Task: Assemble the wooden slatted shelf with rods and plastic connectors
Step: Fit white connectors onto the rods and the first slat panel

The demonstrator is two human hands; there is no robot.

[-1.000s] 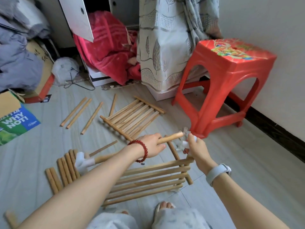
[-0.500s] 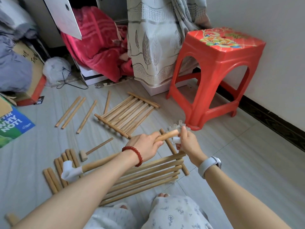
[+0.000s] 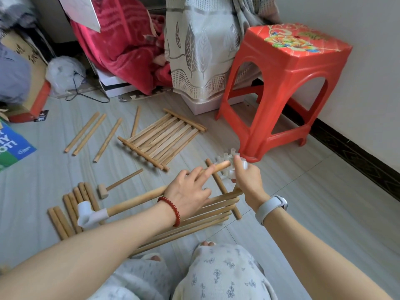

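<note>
Since a second ago your left hand [image 3: 190,191] has loosened: fingers now nearly straight, resting on the rod [image 3: 138,197], not gripping it. Right hand [image 3: 246,180] pinches a plastic connector [image 3: 234,172] at the rod tip. Risk: an unheld rod rolls or kicks sideways as you push, so the socket misses. Slatted panel [image 3: 199,219] lies underneath; red stool [image 3: 285,83] crowds the right, open floor [image 3: 313,213] beyond.
</note>
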